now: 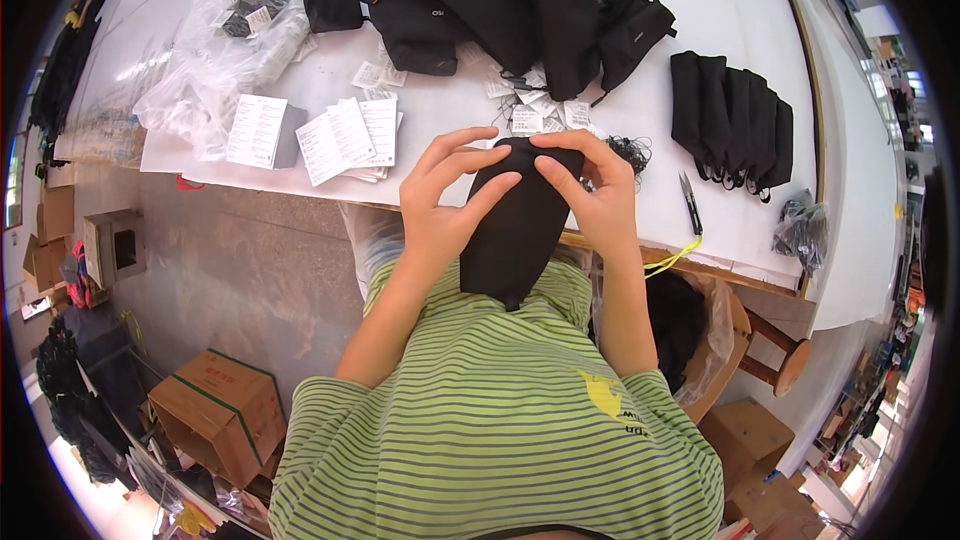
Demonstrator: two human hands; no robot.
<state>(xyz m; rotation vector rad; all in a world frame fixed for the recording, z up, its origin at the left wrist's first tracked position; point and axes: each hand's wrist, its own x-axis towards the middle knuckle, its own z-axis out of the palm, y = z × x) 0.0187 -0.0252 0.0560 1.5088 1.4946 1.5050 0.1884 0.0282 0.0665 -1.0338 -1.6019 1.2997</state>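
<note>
A black fabric pouch (515,235) hangs in front of my chest at the table's near edge, a small loop at its lower end. My left hand (440,205) pinches its upper left edge between thumb and fingers. On the opposite side, my right hand (605,205) grips the top edge the same way, thumb against the cloth. Just beyond my fingertips lie small white tags (527,120) on the table. To the right of my right hand is a tangle of thin black cords (630,152).
Black pouches (480,0) are heaped at the back; more lie in a row (730,120) at right. Thread snips (691,202) with a yellow cord rest near the front edge. Printed cards (345,140) and clear plastic bags (215,70) lie left. A cardboard box (225,415) stands below.
</note>
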